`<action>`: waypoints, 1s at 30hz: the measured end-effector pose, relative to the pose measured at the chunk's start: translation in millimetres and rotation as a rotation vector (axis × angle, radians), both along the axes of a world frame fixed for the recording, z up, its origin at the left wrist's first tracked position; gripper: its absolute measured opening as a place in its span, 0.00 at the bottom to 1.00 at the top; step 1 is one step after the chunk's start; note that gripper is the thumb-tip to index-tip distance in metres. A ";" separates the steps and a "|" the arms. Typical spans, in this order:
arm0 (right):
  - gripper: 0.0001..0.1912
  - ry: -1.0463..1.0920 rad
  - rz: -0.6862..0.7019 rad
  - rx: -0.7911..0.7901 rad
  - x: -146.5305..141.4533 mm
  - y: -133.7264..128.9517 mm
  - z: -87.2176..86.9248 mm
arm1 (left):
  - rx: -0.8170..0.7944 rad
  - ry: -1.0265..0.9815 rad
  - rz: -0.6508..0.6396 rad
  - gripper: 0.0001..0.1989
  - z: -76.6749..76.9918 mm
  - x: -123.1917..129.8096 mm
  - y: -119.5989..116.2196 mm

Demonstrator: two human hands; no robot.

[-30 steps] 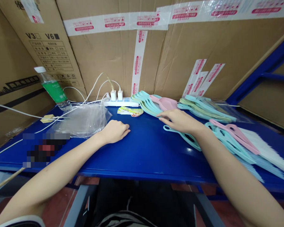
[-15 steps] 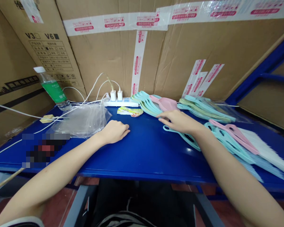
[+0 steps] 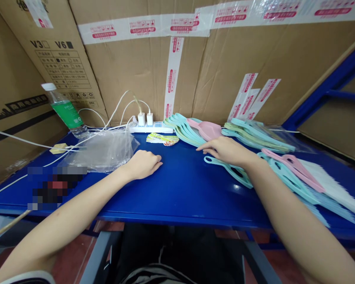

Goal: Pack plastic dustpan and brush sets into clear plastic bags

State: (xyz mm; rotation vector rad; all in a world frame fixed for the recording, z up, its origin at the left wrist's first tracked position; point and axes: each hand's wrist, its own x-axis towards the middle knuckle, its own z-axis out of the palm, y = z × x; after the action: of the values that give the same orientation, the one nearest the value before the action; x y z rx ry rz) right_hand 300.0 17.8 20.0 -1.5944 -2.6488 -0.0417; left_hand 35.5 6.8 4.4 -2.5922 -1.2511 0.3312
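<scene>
A teal plastic scoop (image 3: pixel 239 178) lies just beneath the right hand (image 3: pixel 226 152).

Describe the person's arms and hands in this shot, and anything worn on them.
The left hand and right hand are bare, with no gloves, rings or watch showing. The left forearm runs bare to a dark sleeve with a white edge at the bottom corner of the view. The right forearm is bare, with no sleeve in view.
</scene>
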 end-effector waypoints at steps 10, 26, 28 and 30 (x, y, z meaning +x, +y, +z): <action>0.18 0.009 -0.009 -0.014 8.2 0.9 1.8 | 0.018 -0.024 -0.018 0.16 -1.6 -0.8 1.3; 0.19 0.037 -0.002 -0.221 24.7 -3.7 4.7 | 0.015 -0.005 -0.008 0.17 -0.5 -0.2 0.6; 0.22 0.031 -0.022 -0.224 26.3 -3.9 4.4 | 0.013 -0.004 -0.009 0.17 -0.3 -0.2 0.8; 0.23 0.045 -0.028 -0.213 25.8 -4.6 4.5 | 0.014 -0.007 -0.009 0.17 -0.8 -0.5 1.1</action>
State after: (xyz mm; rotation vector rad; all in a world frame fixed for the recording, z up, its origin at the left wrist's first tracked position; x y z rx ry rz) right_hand 325.8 13.2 24.5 -1.6690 -2.6728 0.2814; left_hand 35.0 7.9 3.5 -2.5893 -1.2387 0.3109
